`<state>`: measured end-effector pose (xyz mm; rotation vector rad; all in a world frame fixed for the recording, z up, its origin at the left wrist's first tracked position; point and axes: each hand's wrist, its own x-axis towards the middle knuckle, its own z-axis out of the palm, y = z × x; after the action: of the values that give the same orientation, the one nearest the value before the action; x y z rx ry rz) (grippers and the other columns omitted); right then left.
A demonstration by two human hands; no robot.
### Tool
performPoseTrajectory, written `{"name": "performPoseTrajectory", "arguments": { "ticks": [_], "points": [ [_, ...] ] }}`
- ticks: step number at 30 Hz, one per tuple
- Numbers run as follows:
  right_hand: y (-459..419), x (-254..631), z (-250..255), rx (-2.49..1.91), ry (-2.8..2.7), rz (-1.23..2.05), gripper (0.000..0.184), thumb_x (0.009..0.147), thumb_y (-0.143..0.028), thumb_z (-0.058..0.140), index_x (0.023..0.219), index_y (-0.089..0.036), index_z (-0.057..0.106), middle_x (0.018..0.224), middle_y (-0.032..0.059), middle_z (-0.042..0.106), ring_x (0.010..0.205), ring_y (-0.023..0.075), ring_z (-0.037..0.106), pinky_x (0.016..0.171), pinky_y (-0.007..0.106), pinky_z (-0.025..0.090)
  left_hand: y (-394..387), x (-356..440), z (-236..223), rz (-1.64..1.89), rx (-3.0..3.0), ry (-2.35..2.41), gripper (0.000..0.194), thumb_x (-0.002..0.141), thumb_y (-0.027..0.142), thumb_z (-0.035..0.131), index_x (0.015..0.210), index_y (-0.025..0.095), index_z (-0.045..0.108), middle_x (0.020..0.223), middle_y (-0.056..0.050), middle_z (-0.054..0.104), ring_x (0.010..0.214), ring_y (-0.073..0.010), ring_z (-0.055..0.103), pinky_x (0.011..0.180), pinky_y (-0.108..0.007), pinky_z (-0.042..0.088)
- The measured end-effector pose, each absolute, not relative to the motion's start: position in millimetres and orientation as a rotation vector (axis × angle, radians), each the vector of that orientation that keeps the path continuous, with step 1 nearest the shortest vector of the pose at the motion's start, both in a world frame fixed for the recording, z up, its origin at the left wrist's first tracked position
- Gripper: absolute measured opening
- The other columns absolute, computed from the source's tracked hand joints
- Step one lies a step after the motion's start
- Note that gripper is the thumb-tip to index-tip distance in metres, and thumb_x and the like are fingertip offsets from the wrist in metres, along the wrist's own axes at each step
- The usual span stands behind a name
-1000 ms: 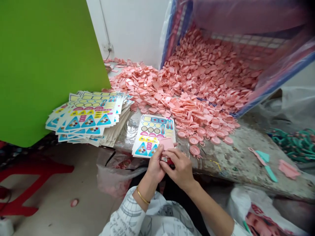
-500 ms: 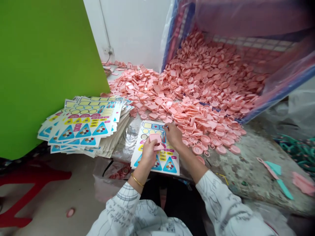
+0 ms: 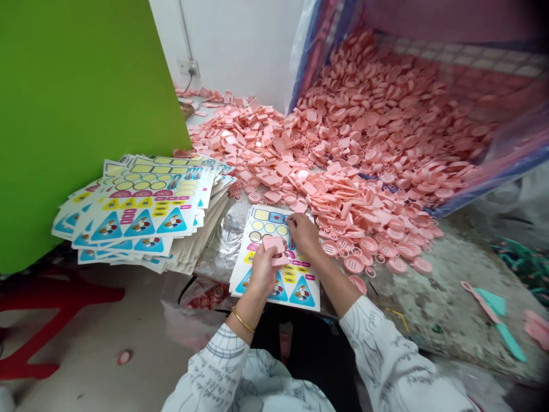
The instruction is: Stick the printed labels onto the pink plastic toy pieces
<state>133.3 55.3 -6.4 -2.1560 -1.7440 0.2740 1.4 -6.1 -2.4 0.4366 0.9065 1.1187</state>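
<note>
Gripping pink piece [image 3: 279, 244] in left hand [image 3: 262, 272], under thumb, right hand [image 3: 302, 232] pinched, touching sticker sheet [image 3: 262, 215]

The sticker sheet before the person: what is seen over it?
Over the sticker sheet, the left hand holds at least one pink plastic part; the right hand is at its upper right. Printing beneath them is hidden.
</note>
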Motion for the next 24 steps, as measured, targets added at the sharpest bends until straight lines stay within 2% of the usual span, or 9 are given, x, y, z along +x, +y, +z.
{"name": "performPoseTrajectory", "arguments": {
  "ticks": [6, 15, 20, 24],
  "points": [
    [56.0, 139.9, -1.3, -2.133, -1.767, 0.351, 0.026, 0.096, -0.033, 0.046, 0.103, -0.024, 0.069, 0.107, 0.0041, 0.068, 0.098, 0.0196, 0.06, 0.073, 0.027, 0.038, -6.3, 0.0, -3.2, 1.105, 0.44, 0.922, 0.028, 0.063, 0.018, 0.061, 0.092, 0.016, 0.061, 0.088, -0.007, 0.069, 0.074, -0.0156, 0.062, 0.059, -0.023, 0.05],
    [60.5, 135.7, -0.8, -2.207, -1.764, 0.213, 0.031, 0.097, -0.031, 0.042, 0.11, -0.023, 0.069, 0.112, 0.008, 0.066, 0.098, 0.0214, 0.061, 0.075, 0.029, 0.04, -7.0, 0.1, -3.4, 1.127, 0.429, 0.89, 0.032, 0.064, 0.017, 0.063, 0.095, 0.017, 0.06, 0.089, -0.006, 0.07, 0.076, -0.0163, 0.065, 0.063, -0.024, 0.051],
    [58.9, 139.8, -0.5, -2.167, -1.776, 0.29, 0.03, 0.097, -0.032, 0.042, 0.108, -0.024, 0.069, 0.112, 0.0067, 0.067, 0.099, 0.0201, 0.06, 0.077, 0.028, 0.04, -7.2, -0.3, -3.9, 1.102, 0.453, 0.916, 0.029, 0.064, 0.019, 0.063, 0.094, 0.016, 0.061, 0.092, -0.009, 0.071, 0.08, -0.0177, 0.065, 0.061, -0.024, 0.051],
    [59.2, 144.5, -1.9, -2.122, -1.763, 0.388, 0.026, 0.094, -0.032, 0.046, 0.1, -0.024, 0.07, 0.106, 0.0042, 0.071, 0.093, 0.0183, 0.062, 0.071, 0.026, 0.038, -6.4, 0.2, -4.7, 1.094, 0.447, 0.926, 0.031, 0.063, 0.019, 0.063, 0.094, 0.015, 0.06, 0.094, -0.01, 0.071, 0.082, -0.0187, 0.066, 0.061, -0.024, 0.051]
  ]
}}
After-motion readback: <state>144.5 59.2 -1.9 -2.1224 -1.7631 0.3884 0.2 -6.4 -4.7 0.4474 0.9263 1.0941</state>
